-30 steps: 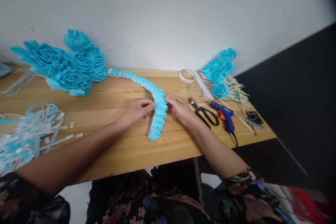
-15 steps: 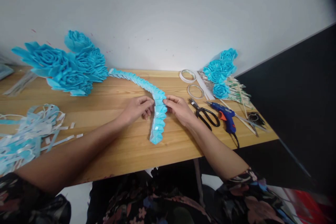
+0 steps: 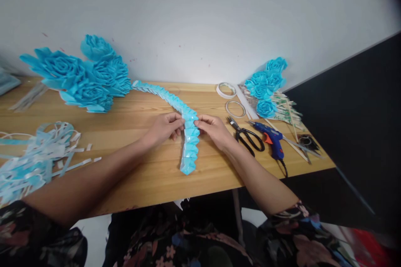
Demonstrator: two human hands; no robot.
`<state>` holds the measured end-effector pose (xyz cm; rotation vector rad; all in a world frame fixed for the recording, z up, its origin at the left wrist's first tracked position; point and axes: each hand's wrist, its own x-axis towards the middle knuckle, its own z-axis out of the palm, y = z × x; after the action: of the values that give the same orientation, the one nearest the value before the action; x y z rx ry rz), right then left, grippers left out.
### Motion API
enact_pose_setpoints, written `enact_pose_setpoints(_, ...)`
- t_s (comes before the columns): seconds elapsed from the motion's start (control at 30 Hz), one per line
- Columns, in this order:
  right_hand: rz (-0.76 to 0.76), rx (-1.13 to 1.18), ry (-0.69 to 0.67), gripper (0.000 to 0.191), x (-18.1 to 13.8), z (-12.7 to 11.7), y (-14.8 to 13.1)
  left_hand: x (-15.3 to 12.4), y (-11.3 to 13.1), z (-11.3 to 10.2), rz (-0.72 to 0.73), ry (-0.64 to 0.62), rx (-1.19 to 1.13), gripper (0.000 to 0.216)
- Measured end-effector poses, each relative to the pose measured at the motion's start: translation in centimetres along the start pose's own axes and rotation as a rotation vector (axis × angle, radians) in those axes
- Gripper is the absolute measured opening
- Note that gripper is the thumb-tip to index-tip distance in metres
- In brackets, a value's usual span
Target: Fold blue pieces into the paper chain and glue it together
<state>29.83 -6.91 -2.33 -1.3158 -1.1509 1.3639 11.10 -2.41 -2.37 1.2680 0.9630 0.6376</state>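
A long light-blue folded paper strip (image 3: 189,142), pleated along its length, curves over the wooden table from the back left toward the front. My left hand (image 3: 167,127) pinches its left edge, thumb and fingertips closed. From the other side, my right hand (image 3: 213,129) pinches the right edge at about the same height. The strip's near end lies free below both hands, and its far end reaches the large blue paper flowers (image 3: 90,75).
Cut ribbon scraps (image 3: 37,154) lie at left. On the right are scissors (image 3: 246,135), a blue glue gun (image 3: 271,137), tape rolls (image 3: 226,90), smaller blue flowers (image 3: 266,83) and thin sticks (image 3: 290,112). A wall (image 3: 194,25) stands behind the table.
The view has shifted slightly, so the whole scene sits a little further right. Both hands keep their pinch on the strip at nearly the same place.
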Motion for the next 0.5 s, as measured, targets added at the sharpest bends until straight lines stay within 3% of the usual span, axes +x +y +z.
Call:
enact_pose_setpoints(0.23, 0.028, 0.078, -0.009, 0.023, 0.02, -0.1, -0.04, -0.02, 0.17, -0.08, -0.021, 0.062, -0.101, 0.02)
enact_pose_setpoints(0.5, 0.066, -0.038, -0.086, 0.031, -0.18, -0.26, -0.18, -0.15, 0.1, -0.17, 0.061, 0.1, -0.218, 0.02)
